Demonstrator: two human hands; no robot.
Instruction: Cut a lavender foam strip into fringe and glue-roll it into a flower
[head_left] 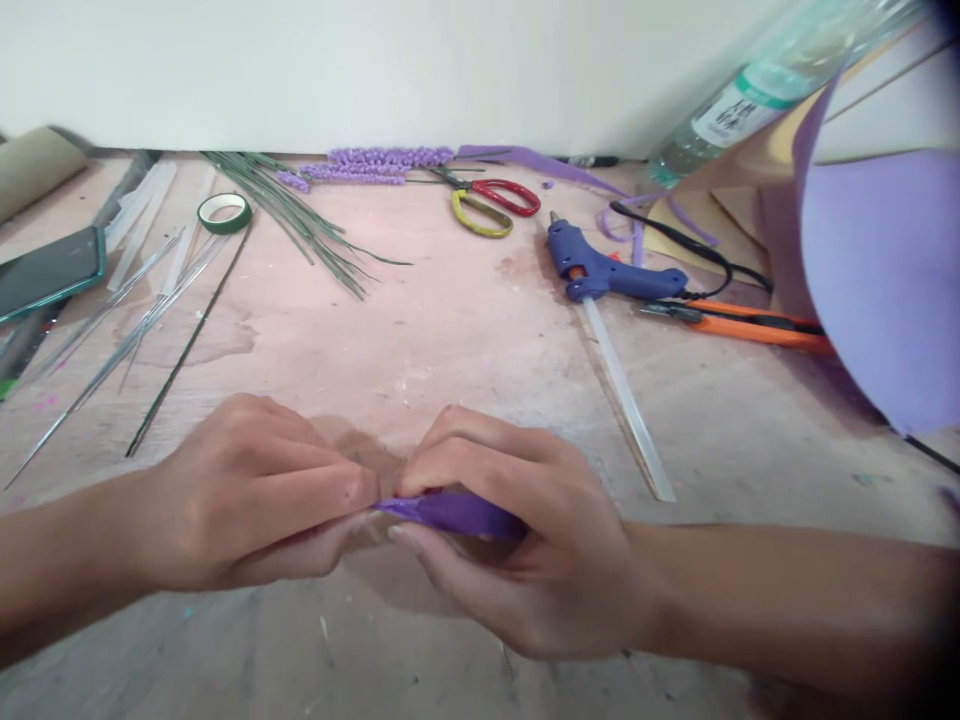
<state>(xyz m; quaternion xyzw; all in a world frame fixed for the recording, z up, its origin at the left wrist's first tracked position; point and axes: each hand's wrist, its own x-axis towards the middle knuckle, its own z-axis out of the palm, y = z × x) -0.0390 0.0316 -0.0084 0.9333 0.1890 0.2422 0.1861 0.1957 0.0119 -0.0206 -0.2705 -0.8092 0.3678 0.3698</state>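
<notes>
Low over the wooden table (465, 330), my left hand (255, 490) and my right hand (517, 540) meet at their fingertips. Both pinch a small purple foam strip (457, 515). The strip lies mostly inside my right hand's curled fingers, and its left tip sits between my left thumb and forefinger. How long the strip is stays hidden under my fingers.
A blue glue gun (600, 270) with a clear glue stick (626, 400) lies right of centre. Behind are red and yellow scissors (491, 205), finished purple stems (375, 165), green wires (300, 215), green tape (223, 212), orange cutters (750, 325), a purple foam sheet (885, 280), a phone (49, 270).
</notes>
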